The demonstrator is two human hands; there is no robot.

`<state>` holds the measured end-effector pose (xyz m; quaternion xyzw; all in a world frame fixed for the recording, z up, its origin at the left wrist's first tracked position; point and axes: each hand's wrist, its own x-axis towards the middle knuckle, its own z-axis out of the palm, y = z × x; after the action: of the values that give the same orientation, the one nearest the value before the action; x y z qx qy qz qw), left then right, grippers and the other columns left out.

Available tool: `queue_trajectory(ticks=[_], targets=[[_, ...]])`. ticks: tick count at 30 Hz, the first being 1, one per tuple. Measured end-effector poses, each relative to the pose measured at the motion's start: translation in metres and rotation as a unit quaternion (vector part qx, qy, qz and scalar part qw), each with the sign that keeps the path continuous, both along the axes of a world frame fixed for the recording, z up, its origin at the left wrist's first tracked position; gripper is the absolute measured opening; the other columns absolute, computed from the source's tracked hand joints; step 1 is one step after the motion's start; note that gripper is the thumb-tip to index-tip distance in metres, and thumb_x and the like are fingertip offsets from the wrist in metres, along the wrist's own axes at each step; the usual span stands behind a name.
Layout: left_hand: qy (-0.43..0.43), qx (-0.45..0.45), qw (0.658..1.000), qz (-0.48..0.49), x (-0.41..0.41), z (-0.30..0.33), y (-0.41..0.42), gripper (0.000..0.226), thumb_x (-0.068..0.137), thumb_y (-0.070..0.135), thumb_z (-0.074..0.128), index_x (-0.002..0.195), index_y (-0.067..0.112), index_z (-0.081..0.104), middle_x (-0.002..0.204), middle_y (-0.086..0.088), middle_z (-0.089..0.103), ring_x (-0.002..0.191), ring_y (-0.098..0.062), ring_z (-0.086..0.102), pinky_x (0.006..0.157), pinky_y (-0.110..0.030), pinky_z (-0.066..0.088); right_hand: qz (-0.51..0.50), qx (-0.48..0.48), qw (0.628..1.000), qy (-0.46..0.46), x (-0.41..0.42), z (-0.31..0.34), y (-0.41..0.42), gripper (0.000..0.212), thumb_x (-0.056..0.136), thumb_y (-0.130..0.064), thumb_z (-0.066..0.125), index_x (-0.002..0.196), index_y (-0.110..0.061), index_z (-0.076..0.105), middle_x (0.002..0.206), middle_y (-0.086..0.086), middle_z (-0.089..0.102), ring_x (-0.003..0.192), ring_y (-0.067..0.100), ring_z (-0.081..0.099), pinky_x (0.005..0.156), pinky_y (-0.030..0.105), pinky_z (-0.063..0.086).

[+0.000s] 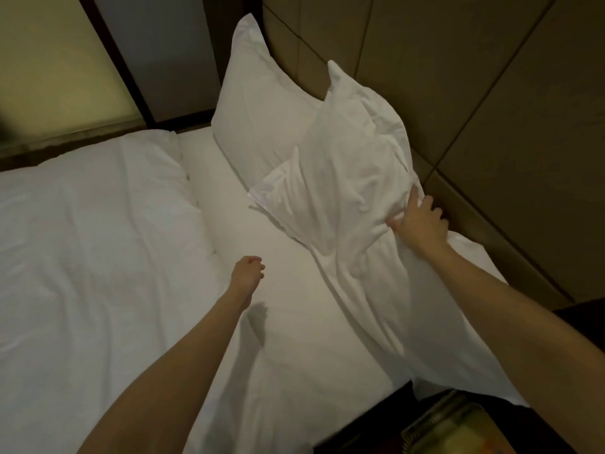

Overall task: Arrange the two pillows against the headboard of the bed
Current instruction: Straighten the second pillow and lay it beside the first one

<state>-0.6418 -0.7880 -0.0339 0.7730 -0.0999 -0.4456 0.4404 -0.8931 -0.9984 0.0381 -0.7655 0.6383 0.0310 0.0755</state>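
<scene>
Two white pillows lean on the tan panelled headboard [474,93]. The far pillow [258,103] stands upright and smooth. The near pillow [353,172] is rumpled, overlaps the far one, and its loose case trails toward the bed's near corner. My right hand [417,224] grips the near pillow's fabric at its headboard side. Over the bare sheet [288,316] hovers my left hand [247,273], its fingers loosely curled and holding nothing.
A white duvet [91,244] is folded back over the left of the bed. Dark-framed wall panels [65,60] rise beyond the far side. A dark nightstand with a glassy object [451,427] sits at the bottom right, beside the bed's corner.
</scene>
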Motion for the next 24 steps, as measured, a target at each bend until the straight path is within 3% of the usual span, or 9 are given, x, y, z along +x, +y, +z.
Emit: queue_trajectory(ticks=[3, 7, 10, 14, 18, 20, 22, 24], targets=[[-0.014, -0.023, 1.0, -0.007, 0.004, 0.008, -0.005, 0.035, 0.093, 0.008, 0.036, 0.121, 0.004, 0.056, 0.117, -0.015, 0.061, 0.093, -0.023, 0.055, 0.079, -0.03, 0.04, 0.07, -0.018, 0.997, 0.012, -0.002, 0.011, 0.003, 0.062, 0.096, -0.05, 0.036, 0.148, -0.023, 0.016, 0.115, 0.023, 0.055, 0.091, 0.041, 0.059, 0.066, 0.039, 0.04], [-0.052, -0.063, 0.996, -0.032, 0.023, 0.028, -0.018, 0.034, 0.091, 0.007, 0.038, 0.119, 0.008, 0.058, 0.12, -0.016, 0.061, 0.094, -0.023, 0.056, 0.073, -0.026, 0.042, 0.12, -0.019, 0.992, -0.027, 0.009, 0.061, -0.004, 0.039, 0.098, -0.046, 0.037, 0.125, -0.021, 0.05, 0.107, 0.022, 0.059, 0.096, 0.043, 0.057, 0.078, 0.047, 0.049], [-0.077, -0.079, 0.991, -0.072, 0.037, 0.045, -0.033, 0.036, 0.091, 0.009, 0.037, 0.12, 0.009, 0.058, 0.121, -0.014, 0.061, 0.095, -0.023, 0.057, 0.071, -0.027, 0.042, 0.115, -0.02, 0.992, -0.048, 0.007, 0.094, -0.006, 0.034, 0.096, -0.045, 0.042, 0.113, -0.023, 0.061, 0.11, 0.019, 0.058, 0.101, 0.043, 0.055, 0.08, 0.045, 0.045], [-0.114, -0.101, 0.983, -0.099, 0.051, 0.058, -0.052, 0.034, 0.091, 0.009, 0.038, 0.118, 0.012, 0.058, 0.124, -0.013, 0.06, 0.107, -0.027, 0.058, 0.086, -0.032, 0.045, 0.09, -0.033, 0.995, -0.034, 0.006, 0.117, -0.002, 0.033, 0.095, -0.045, 0.045, 0.109, -0.021, 0.062, 0.109, 0.016, 0.057, 0.1, 0.041, 0.054, 0.077, 0.043, 0.042], [-0.131, -0.098, 0.98, -0.114, 0.048, 0.052, -0.067, 0.036, 0.091, 0.008, 0.036, 0.12, 0.01, 0.057, 0.12, -0.012, 0.06, 0.095, -0.023, 0.057, 0.066, -0.024, 0.042, 0.11, -0.06, 0.992, 0.031, -0.002, 0.099, 0.004, 0.029, 0.096, -0.042, 0.044, 0.1, -0.018, 0.061, 0.099, 0.016, 0.058, 0.09, 0.038, 0.057, 0.069, 0.038, 0.041], [-0.145, -0.087, 0.978, -0.119, 0.046, 0.045, -0.075, 0.037, 0.091, 0.008, 0.035, 0.122, 0.01, 0.056, 0.115, -0.011, 0.06, 0.084, -0.019, 0.056, 0.06, -0.023, 0.04, 0.118, -0.074, 0.988, 0.072, -0.005, 0.075, 0.003, 0.028, 0.097, -0.038, 0.043, 0.107, -0.017, 0.059, 0.101, 0.018, 0.061, 0.092, 0.038, 0.06, 0.067, 0.036, 0.039], [-0.162, -0.077, 0.976, -0.123, 0.048, 0.038, -0.083, 0.039, 0.092, 0.008, 0.034, 0.124, 0.01, 0.055, 0.116, -0.011, 0.06, 0.082, -0.019, 0.055, 0.062, -0.026, 0.042, 0.123, -0.08, 0.983, 0.114, -0.005, 0.048, 0.006, 0.028, 0.098, -0.031, 0.041, 0.114, -0.013, 0.055, 0.105, 0.018, 0.062, 0.093, 0.037, 0.061, 0.067, 0.037, 0.041], [-0.174, -0.059, 0.976, -0.118, 0.051, 0.032, -0.09, 0.039, 0.093, 0.008, 0.034, 0.126, 0.011, 0.054, 0.123, -0.013, 0.058, 0.094, -0.024, 0.056, 0.072, -0.031, 0.044, 0.105, -0.079, 0.984, 0.118, -0.002, 0.024, 0.006, 0.025, 0.097, -0.02, 0.042, 0.117, -0.008, 0.052, 0.112, 0.017, 0.058, 0.097, 0.037, 0.059, 0.073, 0.04, 0.044]])
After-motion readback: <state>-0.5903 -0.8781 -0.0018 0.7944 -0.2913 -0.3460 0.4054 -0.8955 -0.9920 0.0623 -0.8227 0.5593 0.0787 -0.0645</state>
